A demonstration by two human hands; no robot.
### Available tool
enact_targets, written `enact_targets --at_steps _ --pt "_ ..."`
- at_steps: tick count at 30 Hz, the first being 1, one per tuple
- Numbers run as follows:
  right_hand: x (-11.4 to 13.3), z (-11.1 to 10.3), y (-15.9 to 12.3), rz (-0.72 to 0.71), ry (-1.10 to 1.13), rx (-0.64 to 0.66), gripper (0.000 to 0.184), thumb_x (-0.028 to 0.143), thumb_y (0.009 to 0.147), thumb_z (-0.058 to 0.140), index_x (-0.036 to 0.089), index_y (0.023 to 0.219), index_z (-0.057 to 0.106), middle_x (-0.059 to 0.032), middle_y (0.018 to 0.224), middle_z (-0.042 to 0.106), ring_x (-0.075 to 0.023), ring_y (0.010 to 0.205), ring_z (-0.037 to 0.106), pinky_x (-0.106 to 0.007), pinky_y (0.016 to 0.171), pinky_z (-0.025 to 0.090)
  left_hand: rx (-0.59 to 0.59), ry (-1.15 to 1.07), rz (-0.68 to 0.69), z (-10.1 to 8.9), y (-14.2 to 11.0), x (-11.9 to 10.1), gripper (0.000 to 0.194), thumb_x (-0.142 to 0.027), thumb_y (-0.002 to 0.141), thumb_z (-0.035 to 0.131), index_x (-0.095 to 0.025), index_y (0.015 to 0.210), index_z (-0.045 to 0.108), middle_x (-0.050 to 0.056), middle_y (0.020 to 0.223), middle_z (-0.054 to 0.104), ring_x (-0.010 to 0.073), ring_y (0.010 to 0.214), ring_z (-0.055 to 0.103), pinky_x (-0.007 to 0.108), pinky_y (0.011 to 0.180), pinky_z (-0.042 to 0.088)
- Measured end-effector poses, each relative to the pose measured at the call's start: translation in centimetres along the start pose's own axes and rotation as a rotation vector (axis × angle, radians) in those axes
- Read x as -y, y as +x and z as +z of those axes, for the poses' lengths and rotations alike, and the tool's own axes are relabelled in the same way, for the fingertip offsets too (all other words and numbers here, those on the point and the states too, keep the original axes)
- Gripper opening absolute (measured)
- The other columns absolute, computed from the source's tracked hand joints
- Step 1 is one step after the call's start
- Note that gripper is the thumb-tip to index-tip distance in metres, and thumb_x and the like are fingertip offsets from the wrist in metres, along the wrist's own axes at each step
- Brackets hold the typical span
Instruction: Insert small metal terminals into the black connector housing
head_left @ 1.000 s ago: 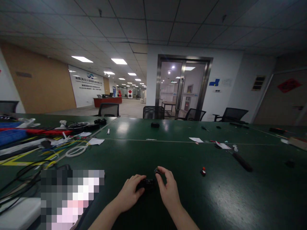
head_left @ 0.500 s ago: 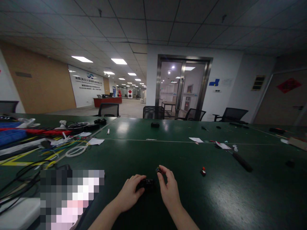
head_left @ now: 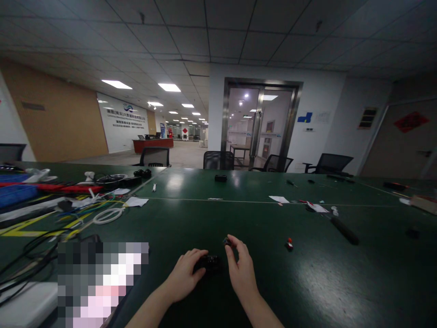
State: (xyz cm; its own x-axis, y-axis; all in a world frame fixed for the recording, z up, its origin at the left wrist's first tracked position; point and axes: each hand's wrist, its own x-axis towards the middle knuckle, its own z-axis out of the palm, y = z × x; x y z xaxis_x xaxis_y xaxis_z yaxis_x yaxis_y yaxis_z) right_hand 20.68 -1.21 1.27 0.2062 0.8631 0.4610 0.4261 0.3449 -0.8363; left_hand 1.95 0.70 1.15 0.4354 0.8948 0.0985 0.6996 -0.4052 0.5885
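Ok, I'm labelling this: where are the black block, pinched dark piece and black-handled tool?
Black block [head_left: 212,260]: head view, uncovered end.
Dark piece [head_left: 226,241]: head view, exposed side.
Black-handled tool [head_left: 344,231]: head view, handle.

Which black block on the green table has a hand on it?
The near black block: the left hand is at its left end. The far black block sits beyond the table seam, with no hand touching it.

Reads dim overall, dark across the grey tiled ceiling [head_left: 273,41] above the steel-framed glass double doors [head_left: 273,123]. Lit by rectangular white ceiling panels [head_left: 116,84] left of the doors, blown out. Throws glare off the glossy dark-green tabletop [head_left: 266,273], below right of the doors. Loses detail in the black boxy object [head_left: 211,260] below the doors. Leans the brown door [head_left: 399,150] far right of them, wide-angle.
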Motion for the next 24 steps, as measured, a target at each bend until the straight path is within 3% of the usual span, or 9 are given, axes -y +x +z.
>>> enact_targets --at_steps 24 --pt "0.22 -0.07 -0.07 0.044 0.0 0.045 0.031 0.034 0.084 0.046 0.022 0.111 0.057 -0.0062 0.103 0.062 -0.0221 0.1 0.057 -0.038 0.087 0.046 0.019 -0.04 -0.003 -0.21 -0.11 -0.02 0.043 -0.024 0.08 0.048 -0.025 0.123 0.047 0.004 0.119 0.055 0.0212 0.109 0.049 0.035 0.094 0.035"
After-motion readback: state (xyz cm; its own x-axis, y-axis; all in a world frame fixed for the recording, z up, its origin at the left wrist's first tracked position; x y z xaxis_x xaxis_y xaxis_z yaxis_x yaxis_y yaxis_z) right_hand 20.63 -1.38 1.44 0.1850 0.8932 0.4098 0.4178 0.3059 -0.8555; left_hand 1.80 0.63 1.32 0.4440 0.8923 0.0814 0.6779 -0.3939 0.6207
